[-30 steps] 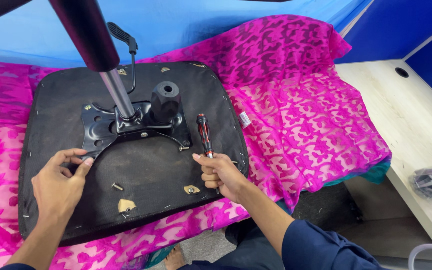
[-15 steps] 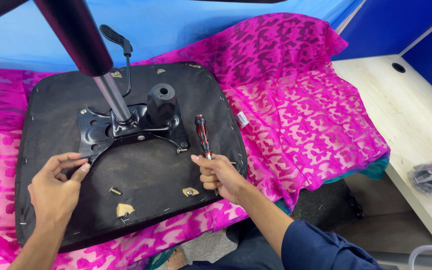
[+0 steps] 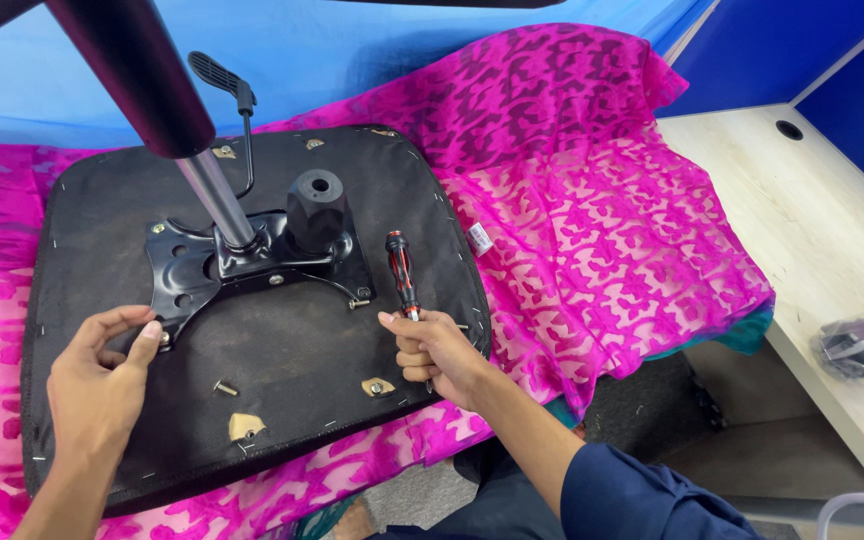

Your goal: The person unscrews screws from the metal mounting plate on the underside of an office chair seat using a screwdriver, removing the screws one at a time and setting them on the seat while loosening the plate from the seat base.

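Observation:
An upturned black chair seat (image 3: 292,350) lies on a pink patterned cloth. A black metal mechanism plate (image 3: 242,265) with a gas cylinder (image 3: 167,110) and a lever (image 3: 227,85) sits on it. My left hand (image 3: 102,375) pinches something small at the plate's lower left corner. My right hand (image 3: 437,350) rests on the seat and grips the shaft of a red and black screwdriver (image 3: 400,272), whose handle points away from me. A loose bolt (image 3: 224,387) lies on the seat between my hands, and another bolt (image 3: 358,303) lies near the plate's right corner.
The pink cloth (image 3: 602,230) covers a bed with blue fabric (image 3: 372,50) behind. A pale wooden desk (image 3: 822,250) stands at the right, with a bag of dark hardware (image 3: 857,345) on it. Blue panels rise behind the desk.
The view has shifted slightly; my left hand's fingers have closed in at the plate's lower left corner. My right hand keeps its hold on the screwdriver.

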